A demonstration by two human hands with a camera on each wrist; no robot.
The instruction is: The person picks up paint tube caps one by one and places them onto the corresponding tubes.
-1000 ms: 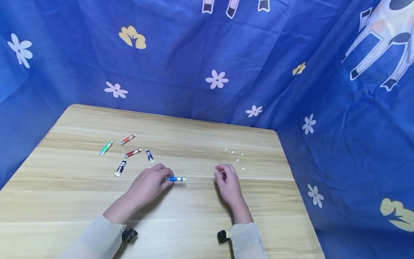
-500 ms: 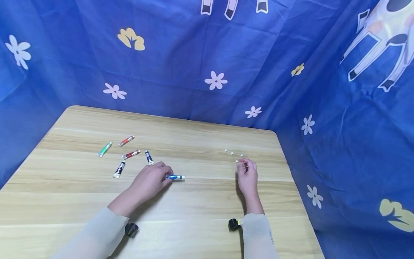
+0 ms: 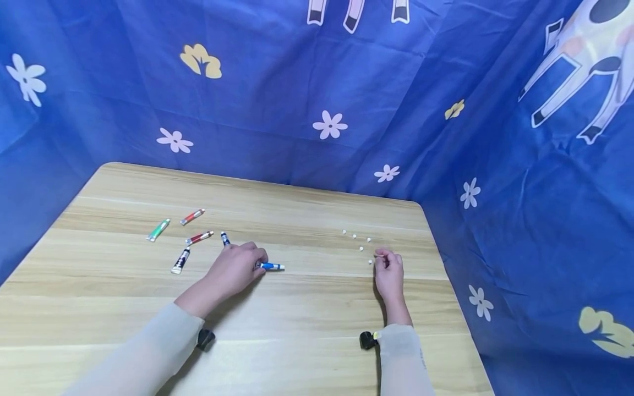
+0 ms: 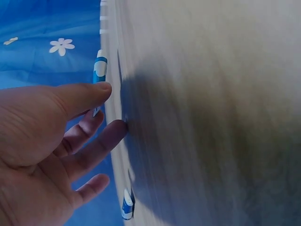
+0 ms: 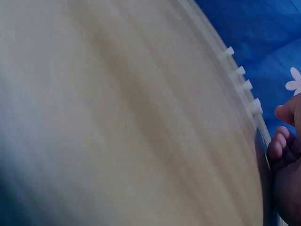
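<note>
My left hand (image 3: 236, 268) lies on the wooden table (image 3: 307, 308) and holds a small blue paint tube (image 3: 272, 267) by its rear end. In the left wrist view the thumb lies over that tube (image 4: 99, 66) and the fingers (image 4: 101, 136) touch the wood. My right hand (image 3: 388, 270) sits further right with its fingers curled. It seems to pinch a tiny white cap (image 3: 377, 256) at its fingertips, next to several loose white caps (image 3: 361, 248). The right wrist view shows those caps (image 5: 240, 70) in a row just beyond the fingertips (image 5: 281, 141).
Left of my left hand lie more paint tubes: a green one (image 3: 158, 230), two red ones (image 3: 192, 216) (image 3: 200, 237), a black one (image 3: 180, 260) and a dark blue one (image 3: 225, 238). Blue flowered cloth (image 3: 327, 124) walls in the table behind and on the right.
My right hand has moved from beside the blue tube's tip to the right and away, up to the white caps. My left hand stays on the tube.
</note>
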